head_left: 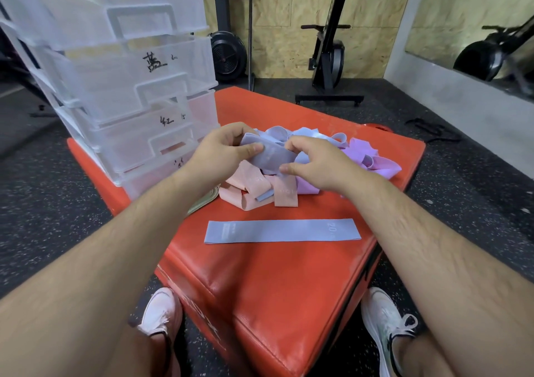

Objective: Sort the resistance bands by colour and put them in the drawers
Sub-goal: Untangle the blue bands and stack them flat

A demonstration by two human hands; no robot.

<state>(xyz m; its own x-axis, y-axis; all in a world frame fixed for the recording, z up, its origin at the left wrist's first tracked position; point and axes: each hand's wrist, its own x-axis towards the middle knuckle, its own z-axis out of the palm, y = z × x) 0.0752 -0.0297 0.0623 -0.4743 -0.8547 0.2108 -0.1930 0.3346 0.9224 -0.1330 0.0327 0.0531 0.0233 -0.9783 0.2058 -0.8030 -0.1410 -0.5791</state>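
Note:
A pile of resistance bands lies on the red padded box (289,284): blue ones (312,133) at the back, purple ones (372,159) to the right, pink ones (248,191) in front. Above the pile, my left hand (222,151) and my right hand (315,162) both pinch one blue band (271,157), each at one end. Another blue band (283,231) lies flat and straight near the box's front. A clear plastic drawer unit (130,87) with handwritten labels stands at the box's left, its drawers pulled partly out.
An olive-green band (202,203) peeks out beside my left forearm. My two shoes (161,310) rest on the dark rubber floor below the box. Gym machines (329,58) stand against the plywood wall behind. A black strap (433,131) lies on the floor at right.

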